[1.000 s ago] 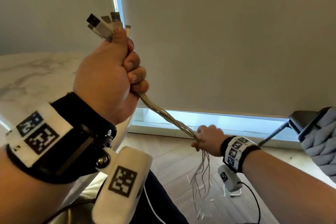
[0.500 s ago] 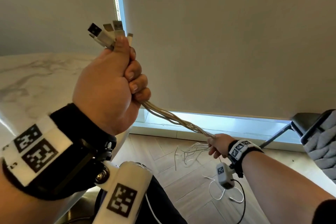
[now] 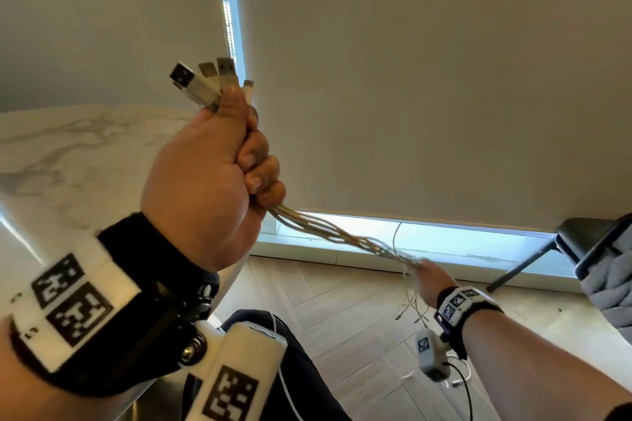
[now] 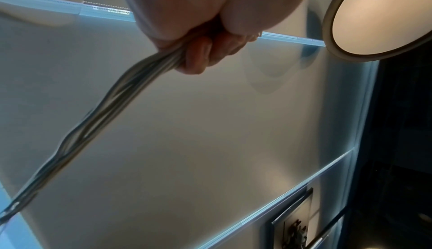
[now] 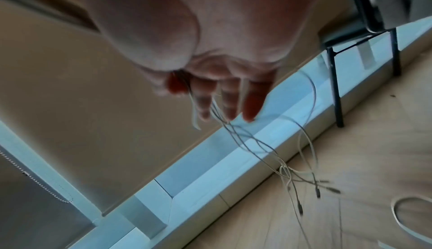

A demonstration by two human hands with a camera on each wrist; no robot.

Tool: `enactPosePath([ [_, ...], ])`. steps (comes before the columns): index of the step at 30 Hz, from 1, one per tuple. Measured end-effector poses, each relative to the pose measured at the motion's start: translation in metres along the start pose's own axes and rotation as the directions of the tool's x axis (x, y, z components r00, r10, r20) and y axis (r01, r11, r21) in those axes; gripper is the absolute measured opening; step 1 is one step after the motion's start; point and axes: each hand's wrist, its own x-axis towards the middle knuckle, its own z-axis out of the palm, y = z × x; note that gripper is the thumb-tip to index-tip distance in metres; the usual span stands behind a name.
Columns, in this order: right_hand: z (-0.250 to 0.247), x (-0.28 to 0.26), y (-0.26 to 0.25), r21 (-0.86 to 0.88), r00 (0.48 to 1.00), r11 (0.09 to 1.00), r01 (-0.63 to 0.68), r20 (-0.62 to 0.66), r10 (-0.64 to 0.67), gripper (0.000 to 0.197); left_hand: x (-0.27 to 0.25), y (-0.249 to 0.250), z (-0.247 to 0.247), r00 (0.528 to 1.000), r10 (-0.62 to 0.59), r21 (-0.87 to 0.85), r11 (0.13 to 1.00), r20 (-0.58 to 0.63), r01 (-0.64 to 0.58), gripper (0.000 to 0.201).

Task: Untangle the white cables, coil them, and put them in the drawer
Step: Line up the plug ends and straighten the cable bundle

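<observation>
Head view shows the left hand (image 3: pixel 205 188) raised at about 9 o'clock, fist curled tight round the white cables (image 3: pixel 328 232), thumb pressed on top; four plugs (image 3: pixel 205 82) stick up out of the fist. From under the fingers the cables run as one loosely twisted bundle down toward 4 o'clock, to the right hand (image 3: pixel 429 278), held low over the wooden floor (image 3: pixel 342 311). Right wrist view has that hand's fingers (image 5: pixel 230 101) nearly straight and slightly spread, with thin cable strands passing between them; the loose ends (image 5: pixel 301 184) dangle below toward 5 o'clock, blurred. A marble table (image 3: pixel 68 154) lies behind the left hand, and a dark chair (image 3: pixel 581 243) stands at 3 o'clock by the window blind (image 3: pixel 427 79).
</observation>
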Motion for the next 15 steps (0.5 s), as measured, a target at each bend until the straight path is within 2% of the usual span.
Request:
enactPosePath([
  [2, 0.008, -0.005, 0.001, -0.242, 0.985, 0.970, 0.005, 0.166, 0.036, 0.022, -0.004, -0.013, -0.002, 0.999, -0.032, -0.003, 0.999, -0.009, 0.032, 0.037],
  [4, 0.023, -0.013, 0.006, -0.250, 0.942, 0.968, -0.010, 0.323, 0.093, 0.029, -0.008, -0.024, -0.004, 0.997, -0.072, -0.011, 0.997, -0.017, 0.072, 0.037],
  [7, 0.059, -0.035, 0.012, -0.288, 0.906, 0.958, 0.007, 0.407, 0.116, 0.034, -0.014, -0.034, -0.007, 0.991, -0.132, -0.008, 0.991, -0.025, 0.131, 0.036],
  [8, 0.074, -0.047, 0.013, -0.336, 0.878, 0.940, 0.051, 0.464, 0.118, 0.028, -0.015, -0.037, -0.008, 0.988, -0.152, -0.004, 0.988, -0.025, 0.152, 0.035],
  [9, 0.096, -0.057, 0.018, -0.356, 0.865, 0.919, 0.171, 0.501, 0.033, 0.019, -0.017, -0.039, -0.010, 0.985, -0.170, 0.001, 0.985, -0.025, 0.170, 0.035],
  [10, 0.113, -0.065, 0.021, -0.385, 0.832, 0.882, 0.274, 0.554, -0.017, 0.021, -0.018, -0.041, -0.011, 0.983, -0.184, 0.009, 0.983, -0.024, 0.185, 0.034],
  [11, 0.134, -0.067, 0.030, -0.402, 0.795, 0.810, 0.427, 0.594, -0.124, 0.040, -0.019, -0.041, -0.012, 0.981, -0.195, 0.015, 0.981, -0.023, 0.195, 0.034],
  [12, 0.144, -0.068, 0.037, -0.388, 0.730, 0.752, 0.533, 0.660, -0.177, 0.067, -0.020, -0.041, -0.013, 0.979, -0.201, 0.014, 0.979, -0.024, 0.202, 0.034],
  [13, 0.147, -0.071, 0.039, -0.410, 0.731, 0.715, 0.566, 0.651, -0.206, 0.084, -0.020, -0.040, -0.014, 0.978, -0.205, 0.009, 0.979, -0.027, 0.205, 0.035],
  [14, 0.135, -0.075, 0.030, -0.420, 0.732, 0.766, 0.486, 0.675, -0.095, 0.081, -0.019, -0.038, -0.015, 0.978, -0.206, 0.003, 0.978, -0.030, 0.206, 0.035],
  [15, 0.122, -0.078, 0.017, -0.444, 0.733, 0.757, 0.479, 0.677, -0.066, 0.068, -0.019, -0.036, -0.015, 0.978, -0.207, -0.002, 0.978, -0.030, 0.207, 0.035],
])
